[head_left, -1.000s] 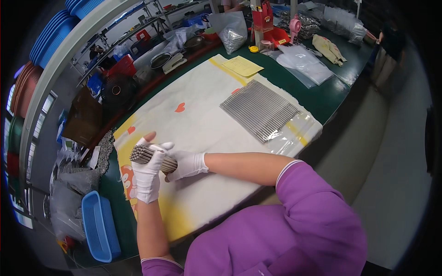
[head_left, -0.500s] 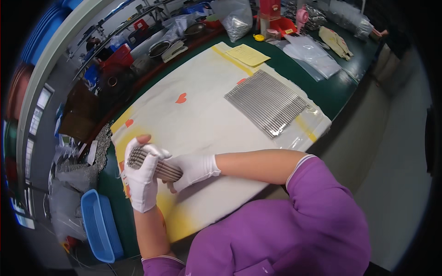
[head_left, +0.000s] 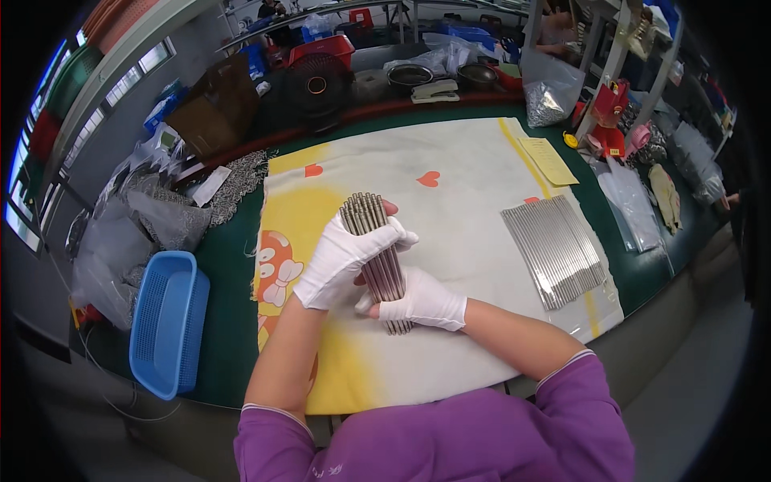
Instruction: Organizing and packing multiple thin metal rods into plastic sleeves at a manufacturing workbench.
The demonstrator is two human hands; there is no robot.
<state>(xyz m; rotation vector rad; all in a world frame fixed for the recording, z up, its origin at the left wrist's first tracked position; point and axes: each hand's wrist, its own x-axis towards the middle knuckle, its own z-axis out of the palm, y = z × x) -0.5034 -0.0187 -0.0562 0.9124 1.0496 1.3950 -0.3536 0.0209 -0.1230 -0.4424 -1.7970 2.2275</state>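
Between my gloved hands is a bundle of slim metal rods (head_left: pixel 383 269), held nearly upright over the cloth. My left hand (head_left: pixel 347 255) wraps around its upper part, just under the rod ends. Lower down, my right hand (head_left: pixel 419 300) grips the same bundle, and the rods' bottom ends stick out below it. Both gloves are white with some bare fingertips showing. To the right, a flat row of similar metal rods (head_left: pixel 552 251) lies side by side on clear plastic on the cloth.
A white and yellow cloth (head_left: pixel 474 353) with orange hearts covers the green table (head_left: pixel 223 353). A blue plastic basket (head_left: pixel 170 321) stands at the left, near a heap of small metal parts (head_left: pixel 238 189). Yellow paper (head_left: pixel 548 161) and clear bags (head_left: pixel 626 205) lie at the right.
My view has turned toward the left, so the scene appears shifted and rotated. The bundle, pointing sideways before, now stands nearly upright in view, still in both hands.
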